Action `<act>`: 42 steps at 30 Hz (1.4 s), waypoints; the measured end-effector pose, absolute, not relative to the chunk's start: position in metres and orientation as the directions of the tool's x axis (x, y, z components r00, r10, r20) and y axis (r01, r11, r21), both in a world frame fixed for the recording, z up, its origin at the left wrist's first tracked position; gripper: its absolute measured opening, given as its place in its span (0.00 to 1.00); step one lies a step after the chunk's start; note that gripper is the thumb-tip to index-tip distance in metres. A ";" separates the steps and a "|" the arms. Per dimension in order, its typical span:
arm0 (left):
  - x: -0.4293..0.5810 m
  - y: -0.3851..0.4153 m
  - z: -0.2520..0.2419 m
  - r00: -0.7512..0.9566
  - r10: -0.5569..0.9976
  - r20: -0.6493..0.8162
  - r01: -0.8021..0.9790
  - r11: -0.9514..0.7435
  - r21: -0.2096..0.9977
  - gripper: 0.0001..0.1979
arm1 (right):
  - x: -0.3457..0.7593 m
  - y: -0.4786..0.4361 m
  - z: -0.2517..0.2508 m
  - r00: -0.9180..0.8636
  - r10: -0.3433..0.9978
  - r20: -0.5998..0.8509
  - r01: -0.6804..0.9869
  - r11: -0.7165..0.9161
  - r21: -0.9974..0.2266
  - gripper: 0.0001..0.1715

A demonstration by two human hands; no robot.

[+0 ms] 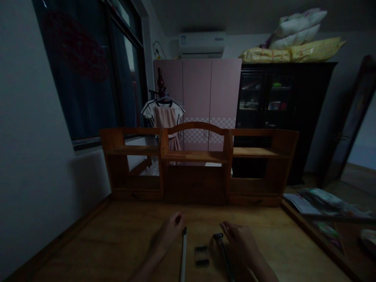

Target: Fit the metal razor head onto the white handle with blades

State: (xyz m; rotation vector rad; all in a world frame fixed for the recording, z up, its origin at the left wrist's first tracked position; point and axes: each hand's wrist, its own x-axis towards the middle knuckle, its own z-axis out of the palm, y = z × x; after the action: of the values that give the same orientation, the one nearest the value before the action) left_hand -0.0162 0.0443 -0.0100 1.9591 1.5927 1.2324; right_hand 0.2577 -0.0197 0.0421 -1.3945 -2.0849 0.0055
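Observation:
My left hand (172, 226) hovers over the wooden desk with its fingers curled in and nothing visible in them. Just right of it lies a long, thin pale stick (183, 254) with a dark tip. My right hand (239, 236) is beside a razor-like tool (225, 254) with a dark crosswise head and a slim handle. Its fingers reach loosely toward the left, holding nothing that shows. Between the two long items sits a small piece with two black bars (202, 262); dim light hides its exact kind.
A wooden shelf unit (195, 156) stands along the back of the desk (132, 235). At left is a white wall (44, 176). Papers and plastic bags (323, 199) lie on a lower surface at right. Farther back are a pink wardrobe (196, 90) and a dark cabinet (305, 105).

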 end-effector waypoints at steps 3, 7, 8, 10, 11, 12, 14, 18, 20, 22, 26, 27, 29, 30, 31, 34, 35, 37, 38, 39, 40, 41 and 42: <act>-0.014 0.038 -0.008 0.029 0.905 0.425 0.621 -0.350 0.701 0.17 | 0.260 -0.018 0.038 -0.257 0.875 0.411 0.816 0.424 -0.394 0.21; -0.013 0.030 -0.006 0.077 0.876 0.477 0.634 -0.412 0.654 0.17 | 0.263 -0.018 0.035 -0.240 0.889 0.390 0.854 0.384 -0.350 0.22; -0.012 0.029 -0.006 0.082 0.869 0.487 0.639 -0.421 0.643 0.17 | 0.264 -0.019 0.034 -0.244 0.892 0.380 0.867 0.376 -0.327 0.23; -0.010 0.026 -0.007 0.083 0.862 0.500 0.648 -0.428 0.630 0.17 | 0.266 -0.020 0.032 -0.246 0.903 0.352 0.893 0.352 -0.279 0.25; -0.009 0.025 -0.007 0.082 0.859 0.505 0.650 -0.430 0.626 0.16 | 0.267 -0.020 0.030 -0.244 0.912 0.328 0.906 0.335 -0.258 0.26; -0.008 0.024 -0.008 0.080 0.857 0.508 0.651 -0.431 0.625 0.16 | 0.268 -0.021 0.028 -0.246 0.925 0.291 0.916 0.320 -0.242 0.27; -0.006 0.024 -0.007 0.073 0.852 0.518 0.648 -0.435 0.625 0.15 | 0.269 -0.021 0.025 -0.264 0.945 0.193 0.925 0.305 -0.227 0.28; 0.001 0.030 -0.001 0.055 0.853 0.519 0.596 -0.446 0.668 0.14 | 0.266 -0.024 0.022 -0.324 0.940 0.109 0.913 0.341 -0.224 0.22; 0.008 0.035 0.002 0.061 0.883 0.466 0.500 -0.430 0.751 0.15 | 0.263 -0.024 0.022 -0.330 0.934 0.138 0.909 0.354 -0.222 0.18; 0.018 0.041 0.001 0.083 0.925 0.370 0.345 -0.375 0.860 0.17 | 0.260 -0.023 0.023 -0.321 0.928 0.191 0.906 0.360 -0.224 0.17; 0.037 0.044 -0.007 0.140 0.961 0.237 0.011 -0.241 0.971 0.20 | 0.258 -0.017 0.025 -0.291 0.896 0.334 0.884 0.386 -0.265 0.16; 0.040 0.042 -0.010 0.146 0.966 0.214 -0.046 -0.209 0.977 0.22 | 0.259 -0.015 0.025 -0.283 0.890 0.358 0.874 0.393 -0.286 0.16; 0.045 0.039 -0.013 0.162 0.972 0.167 -0.138 -0.146 0.980 0.24 | 0.259 -0.011 0.025 -0.270 0.881 0.388 0.852 0.406 -0.329 0.15; 0.047 0.036 -0.014 0.170 0.973 0.154 -0.176 -0.124 0.977 0.25 | 0.259 -0.010 0.025 -0.271 0.876 0.400 0.839 0.418 -0.347 0.14; 0.048 0.034 -0.014 0.181 0.972 0.152 -0.203 -0.114 0.973 0.25 | 0.259 -0.009 0.025 -0.276 0.870 0.410 0.825 0.433 -0.362 0.13; 0.048 0.029 -0.011 0.222 0.957 0.188 -0.234 -0.135 0.963 0.26 | 0.256 -0.010 0.026 -0.316 0.854 0.414 0.781 0.482 -0.397 0.11; 0.048 0.028 -0.010 0.238 0.950 0.204 -0.238 -0.147 0.960 0.26 | 0.255 -0.011 0.027 -0.334 0.848 0.411 0.766 0.499 -0.405 0.11; 0.048 0.026 -0.009 0.263 0.939 0.224 -0.259 -0.155 0.953 0.26 | 0.253 -0.013 0.029 -0.360 0.837 0.411 0.746 0.523 -0.412 0.12; 0.048 0.026 -0.008 0.277 0.933 0.230 -0.274 -0.153 0.950 0.25 | 0.252 -0.014 0.030 -0.365 0.832 0.417 0.742 0.531 -0.410 0.12; 0.048 0.025 -0.008 0.290 0.928 0.232 -0.286 -0.148 0.947 0.25 | 0.251 -0.015 0.031 -0.368 0.827 0.425 0.740 0.537 -0.405 0.12; 0.048 0.025 -0.008 0.300 0.926 0.230 -0.292 -0.140 0.946 0.24 | 0.250 -0.016 0.031 -0.371 0.822 0.432 0.739 0.543 -0.399 0.12; 0.048 0.025 -0.009 0.305 0.926 0.222 -0.291 -0.132 0.948 0.24 | 0.249 -0.017 0.032 -0.373 0.818 0.437 0.738 0.547 -0.394 0.12; 0.048 0.025 -0.009 0.306 0.928 0.212 -0.284 -0.124 0.951 0.24 | 0.248 -0.018 0.033 -0.382 0.814 0.438 0.735 0.555 -0.389 0.12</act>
State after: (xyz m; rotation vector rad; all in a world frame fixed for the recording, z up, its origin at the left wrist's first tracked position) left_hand 0.0483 0.0245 -0.0091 1.2756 0.6825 1.1878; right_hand 0.2481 -0.0180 0.0327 -1.2398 -2.1992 0.1731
